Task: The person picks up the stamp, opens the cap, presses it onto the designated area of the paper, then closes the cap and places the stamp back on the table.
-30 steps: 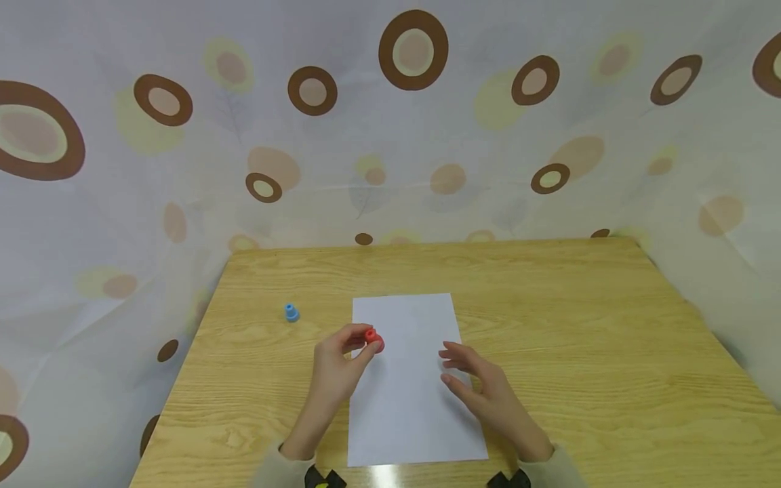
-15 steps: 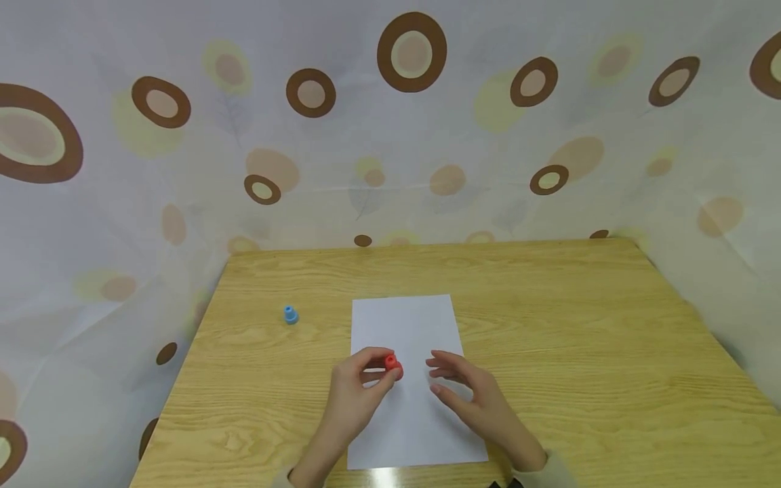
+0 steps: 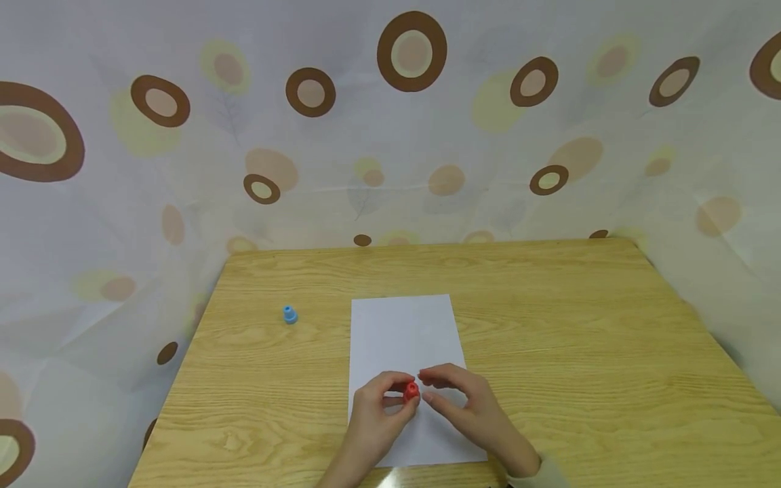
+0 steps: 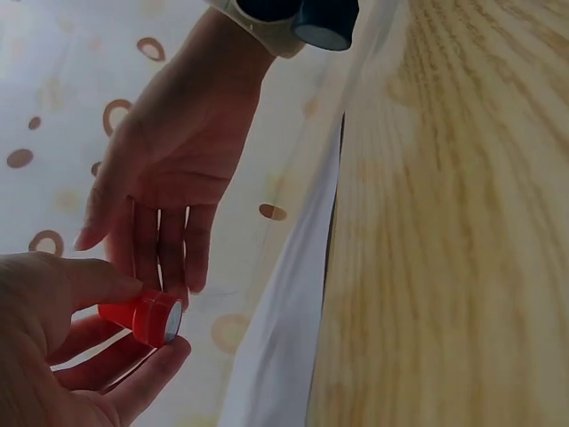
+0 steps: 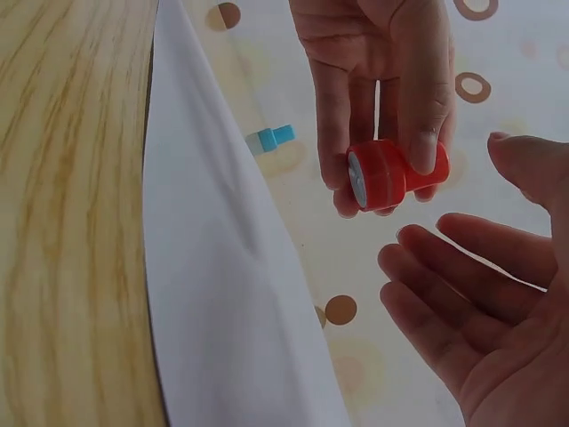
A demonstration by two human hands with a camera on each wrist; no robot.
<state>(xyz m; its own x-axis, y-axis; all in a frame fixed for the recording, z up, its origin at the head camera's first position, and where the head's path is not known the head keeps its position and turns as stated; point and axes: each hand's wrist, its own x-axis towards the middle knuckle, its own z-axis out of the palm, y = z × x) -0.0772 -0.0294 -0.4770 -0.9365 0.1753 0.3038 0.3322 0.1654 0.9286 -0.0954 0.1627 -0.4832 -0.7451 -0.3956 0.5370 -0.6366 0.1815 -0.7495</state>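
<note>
At lower centre, the left hand pinches the lifted red stamp above blank-looking paper, right hand relaxed and empty, mid-left blue stamp untouched.

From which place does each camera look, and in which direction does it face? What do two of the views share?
Head: worn on the head, looking forward and down at the light wooden table; the left hand, holding a small red stepped cylinder, and the open right hand show.
Left wrist: looks along the left hand toward the right hand; both show.
Right wrist: looks along the right hand toward the left hand; both show.
Shared: head and right wrist both show the small blue stepped cylinder.
</note>
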